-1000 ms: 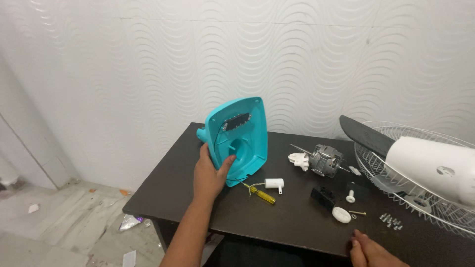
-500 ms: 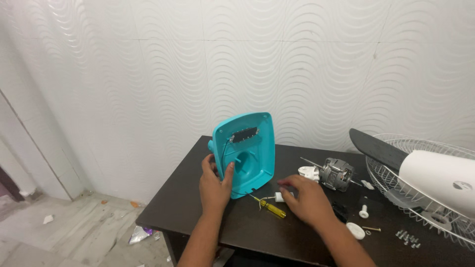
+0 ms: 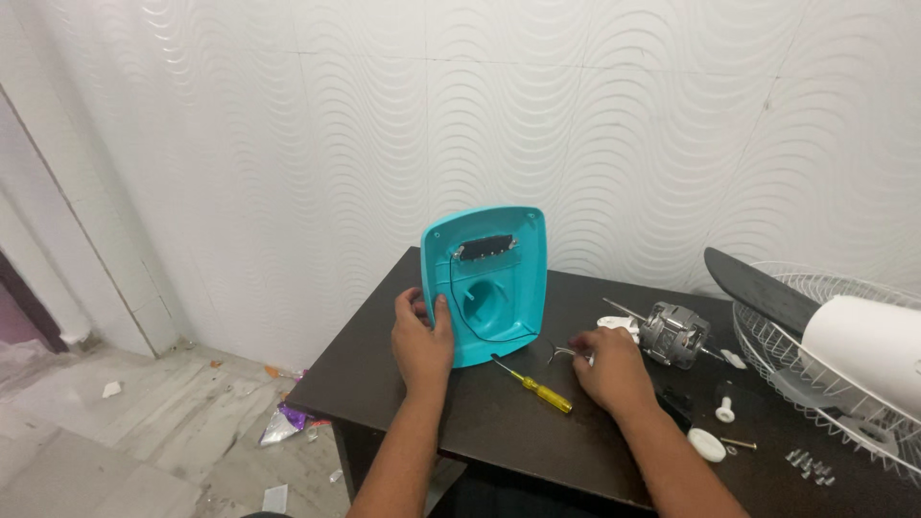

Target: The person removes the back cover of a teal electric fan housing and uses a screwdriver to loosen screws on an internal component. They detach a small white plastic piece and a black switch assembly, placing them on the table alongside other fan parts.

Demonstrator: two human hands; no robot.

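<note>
My left hand grips the left edge of a teal plastic fan base cover, held upright on the dark table with its hollow inside facing me. A dark circuit strip sits near the cover's top and a thin wire runs down inside it. My right hand rests on the table to the right of the cover, fingers closed around a small white plastic part with a thin wire. A yellow-handled screwdriver lies between my hands.
A fan motor lies right of my right hand. Further right are a wire fan guard with a dark blade and white housing, a white knob, a white peg and loose screws. The wall stands close behind.
My right hand came up from the table's front edge to the small white part beside the cover and closed on it. My left hand kept its hold on the cover.
</note>
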